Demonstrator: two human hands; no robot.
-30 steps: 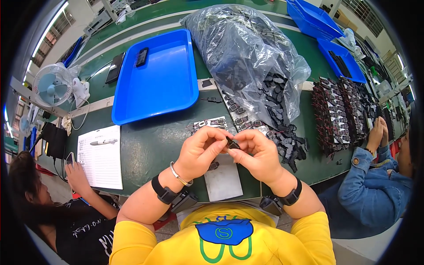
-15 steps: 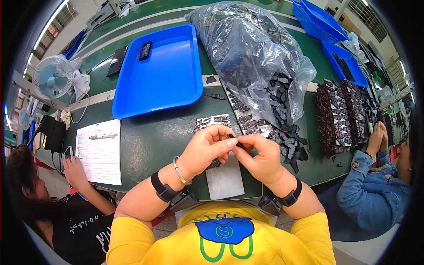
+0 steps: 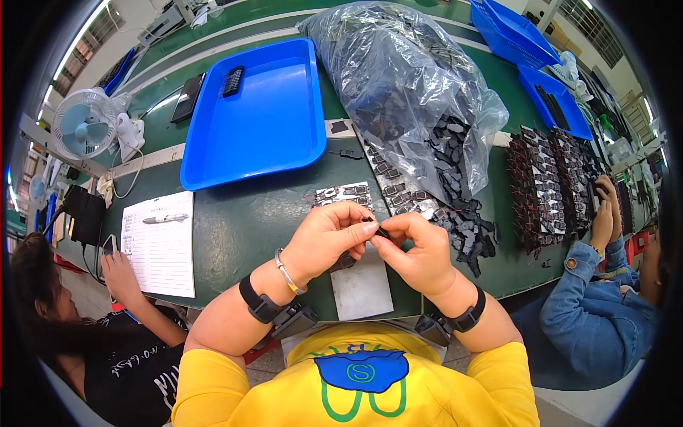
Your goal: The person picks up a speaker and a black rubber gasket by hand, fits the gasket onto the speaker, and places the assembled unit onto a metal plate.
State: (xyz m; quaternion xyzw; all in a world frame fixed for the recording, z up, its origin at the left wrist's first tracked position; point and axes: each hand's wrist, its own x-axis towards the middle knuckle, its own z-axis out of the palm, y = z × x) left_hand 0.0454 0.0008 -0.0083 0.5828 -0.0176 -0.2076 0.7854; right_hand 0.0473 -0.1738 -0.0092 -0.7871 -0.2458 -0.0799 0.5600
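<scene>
My left hand and my right hand meet over the bench, with fingers closed in a pinch. Between their fingertips is a small black part, mostly covered by the fingers. Under them lies a pale board, its near half bare and its far half carrying small black parts with light centres. Just beyond my right hand, another pale strip bears rows of similar parts. Thin black cut pieces spill in a heap to the right of that hand.
A large clear plastic bag of black pieces lies ahead. Left of it stands a blue tray holding one black part. A pen rests on a paper sheet. Boards of wired parts sit right; co-workers flank me.
My hands stay nearly in place, with a slight shift of the fingers around the small black part. The co-worker at the right has raised a hand a little.
</scene>
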